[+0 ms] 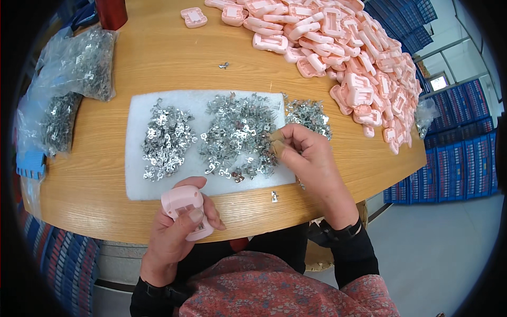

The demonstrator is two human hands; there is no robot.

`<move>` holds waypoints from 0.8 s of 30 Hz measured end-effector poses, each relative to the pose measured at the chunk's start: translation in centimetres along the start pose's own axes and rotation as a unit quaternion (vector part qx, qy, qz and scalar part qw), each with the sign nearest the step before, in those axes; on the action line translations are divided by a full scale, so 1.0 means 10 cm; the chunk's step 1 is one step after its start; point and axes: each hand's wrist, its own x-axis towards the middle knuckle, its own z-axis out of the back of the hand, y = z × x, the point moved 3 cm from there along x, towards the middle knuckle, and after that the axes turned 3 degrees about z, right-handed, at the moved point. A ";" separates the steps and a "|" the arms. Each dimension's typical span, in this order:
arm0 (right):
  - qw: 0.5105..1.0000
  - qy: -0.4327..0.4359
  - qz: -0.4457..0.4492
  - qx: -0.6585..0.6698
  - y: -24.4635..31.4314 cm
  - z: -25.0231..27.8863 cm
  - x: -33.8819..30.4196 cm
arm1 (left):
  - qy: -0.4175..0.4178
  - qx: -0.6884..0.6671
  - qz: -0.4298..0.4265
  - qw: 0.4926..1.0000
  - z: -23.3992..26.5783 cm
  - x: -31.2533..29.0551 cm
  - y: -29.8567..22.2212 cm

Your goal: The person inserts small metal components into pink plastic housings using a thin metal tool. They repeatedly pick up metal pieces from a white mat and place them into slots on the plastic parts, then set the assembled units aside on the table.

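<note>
My left hand (168,235) is closed around a pale pink plastic housing (180,199), its thumb lying across a recessed compartment where small metal parts show. My right hand (316,161), with tan covers on its thumb and forefinger, reaches the right edge of the middle heap of small metal clips (235,132). Those fingertips are pinched together; what is between them is too small to make out. Another heap of metal clips (168,140) lies to the left. Both heaps rest on a white foam sheet (135,164). A third clip heap (309,113) sits at its right edge, partly behind my right hand.
A large pile of pink housings (359,87) covers the table's far right. Plastic bags of metal clips (94,66) lie at left, near a red container (111,13). Loose clips lie on the wooden table (174,47). Blue racks (449,153) stand beyond.
</note>
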 end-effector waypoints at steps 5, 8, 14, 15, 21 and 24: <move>0.989 0.036 -0.082 0.116 0.03 0.05 -0.01 | 0.007 -0.003 -0.003 1.000 0.01 0.00 0.00; 0.983 0.047 -0.103 0.142 0.01 0.08 0.00 | 0.002 -0.002 -0.003 1.000 0.00 0.01 0.00; 0.973 0.045 -0.145 0.173 -0.03 0.15 -0.04 | -0.002 -0.006 -0.006 1.000 0.00 0.00 0.01; 0.970 0.041 -0.154 0.183 -0.02 0.16 -0.05 | -0.002 -0.006 -0.005 1.000 0.00 0.00 0.01; 0.975 0.025 -0.148 0.167 -0.08 0.27 -0.16 | -0.009 -0.002 -0.004 1.000 0.00 0.01 0.02; 0.975 0.037 -0.160 0.152 -0.07 0.31 -0.17 | -0.018 -0.007 -0.006 1.000 0.01 0.02 0.04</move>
